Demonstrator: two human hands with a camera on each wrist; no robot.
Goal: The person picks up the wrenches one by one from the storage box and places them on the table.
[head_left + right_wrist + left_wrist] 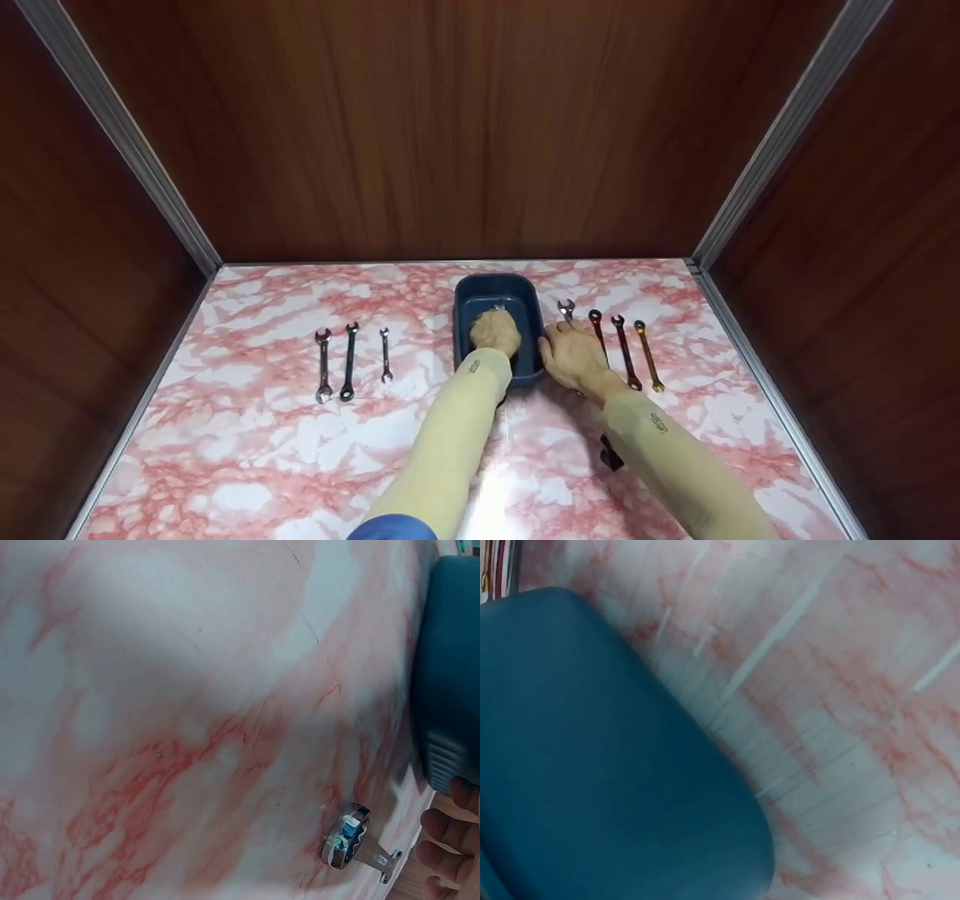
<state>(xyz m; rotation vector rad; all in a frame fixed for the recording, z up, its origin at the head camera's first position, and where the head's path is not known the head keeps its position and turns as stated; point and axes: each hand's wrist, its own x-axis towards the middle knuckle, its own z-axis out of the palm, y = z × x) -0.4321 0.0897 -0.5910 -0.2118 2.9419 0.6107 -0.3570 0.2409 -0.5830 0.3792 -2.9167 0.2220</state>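
My left hand (496, 333) is down inside a dark blue plastic bin (531, 311), its fingers curled. A shiny metal end, like a wrench's, pokes out past the knuckles; the rest of that wrench is hidden under the hand. Against the bin's right side rests my right hand (574, 352), its fingers fairly straight and its thumb near the rim. Beneath that hand lies a silver combination wrench (566, 307), mostly covered in the head view. In the right wrist view its ring end (346, 836) shows close to the fingers (446, 832).
Left of the bin lie three wrenches: a silver one (324, 365), a dark one (350, 361) and a small one (386, 355). To the right are two dark red wrenches (626, 352) and a gold one (649, 356). Wood-look panels (465, 135) enclose the marbled table (247, 450).
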